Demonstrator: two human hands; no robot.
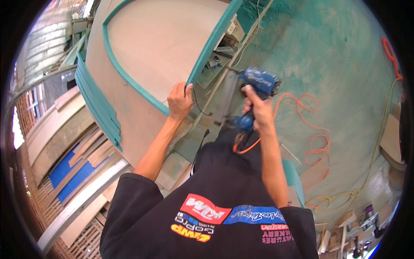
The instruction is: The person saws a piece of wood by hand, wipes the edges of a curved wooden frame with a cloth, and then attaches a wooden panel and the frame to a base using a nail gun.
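My right hand (259, 110) is wrapped round the handle of a blue air nail gun (258, 82), which is slightly blurred. Its nose and long magazine point left, apart from the work, and an orange air hose (297, 98) trails from it. At the near end of a straight teal wooden strip (214, 36), my left hand (180, 101) is closed round the edge, thumb on top. This strip and a curved teal strip (125, 75) border a pale, rounded panel (164, 39). The fingers of my left hand hide the end where the strips come near each other.
Several teal slats (97, 103) are stacked on the pale surface at left. Beyond them lie wooden boards (64, 125) and a blue sheet (75, 172). Orange hose loops cross the green-stained floor (327, 56) at right, near a yellow hose (332, 199). Wood scraps (345, 220) lie lower right.
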